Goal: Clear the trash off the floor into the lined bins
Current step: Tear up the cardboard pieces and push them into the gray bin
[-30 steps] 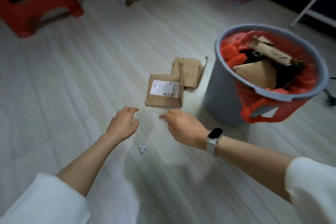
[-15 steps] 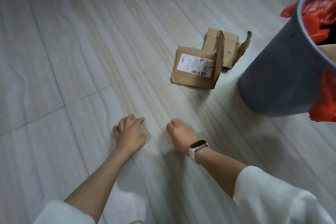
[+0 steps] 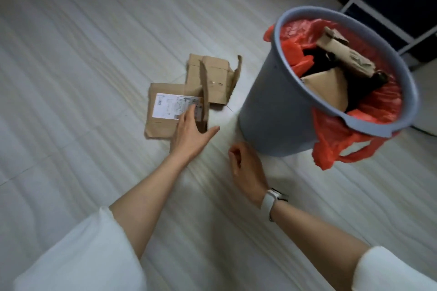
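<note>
Your left hand lies flat with straight fingers on the torn cardboard box on the floor beside the lined grey bin, while your right hand hangs loosely curled, holding nothing.

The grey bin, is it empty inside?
No, the grey bin has a red liner and already holds torn brown cardboard and something dark.
</note>
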### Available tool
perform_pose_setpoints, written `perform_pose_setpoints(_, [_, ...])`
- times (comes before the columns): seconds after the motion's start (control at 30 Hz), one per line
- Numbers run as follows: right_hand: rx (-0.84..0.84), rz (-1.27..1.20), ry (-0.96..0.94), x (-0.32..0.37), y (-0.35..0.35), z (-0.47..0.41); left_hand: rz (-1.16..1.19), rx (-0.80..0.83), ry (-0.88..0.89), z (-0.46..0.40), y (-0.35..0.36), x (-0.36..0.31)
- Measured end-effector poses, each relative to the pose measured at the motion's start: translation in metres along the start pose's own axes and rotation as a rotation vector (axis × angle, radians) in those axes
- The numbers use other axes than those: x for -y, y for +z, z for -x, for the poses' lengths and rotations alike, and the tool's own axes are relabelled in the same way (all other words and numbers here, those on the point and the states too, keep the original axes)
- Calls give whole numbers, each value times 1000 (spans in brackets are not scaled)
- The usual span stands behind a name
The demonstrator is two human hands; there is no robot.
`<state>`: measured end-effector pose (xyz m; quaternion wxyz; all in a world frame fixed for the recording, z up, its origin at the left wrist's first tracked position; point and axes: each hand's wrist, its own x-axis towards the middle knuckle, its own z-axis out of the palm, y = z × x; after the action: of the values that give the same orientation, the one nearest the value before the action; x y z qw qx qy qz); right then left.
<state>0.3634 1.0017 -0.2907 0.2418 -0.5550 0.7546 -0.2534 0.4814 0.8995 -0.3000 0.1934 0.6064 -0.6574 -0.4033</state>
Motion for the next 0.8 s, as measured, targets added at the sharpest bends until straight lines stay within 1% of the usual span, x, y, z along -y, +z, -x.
perform_pose_setpoints(0.07, [-34,-68,93,-3,-6,-3,93,-120,-8,-6,4,-5])
perform_pose_setpoints(0.1, [-35,-107,138,-4,-8,-4,189,-180,-34,-4,3,-6])
perform_pose_setpoints(0.13, [-21,-146,180,-4,-8,-6,317,-216,-70,-2,-2,-6])
perform_pose_setpoints(0.2, [20,-209,246,1,-8,-10,591,-235,-166,9,-16,-5])
perform_pose_setpoints(0.23, [29,-236,267,7,-6,-14,663,-256,-185,15,-27,-2])
perform_pose_setpoints(0.3, [63,-305,335,26,-4,-24,679,-290,-157,27,-48,4])
perform_pose_setpoints(0.33, [104,-380,379,39,-1,-29,709,-297,-134,34,-60,6])
perform_pose_setpoints(0.4, [240,-645,442,67,0,-36,824,-273,-116,46,-79,8])
perform_pose_setpoints(0.47, [353,-880,412,90,-1,-41,933,-215,-155,57,-91,7])
perform_pose_setpoints(0.53, [375,-1053,333,109,-5,-44,1002,-158,-195,66,-99,4])
perform_pose_setpoints(0.6, [330,-1106,240,126,-11,-46,1012,-149,-229,71,-107,-5])
perform_pose_setpoints(0.67, [263,-1109,150,145,-22,-47,863,-237,-215,72,-118,-19])
perform_pose_setpoints(0.73, [184,-1090,89,160,-41,-52,679,-323,-157,68,-129,-37])
perform_pose_setpoints(0.8, [118,-1018,56,174,-68,-59,552,-351,-102,61,-136,-56])
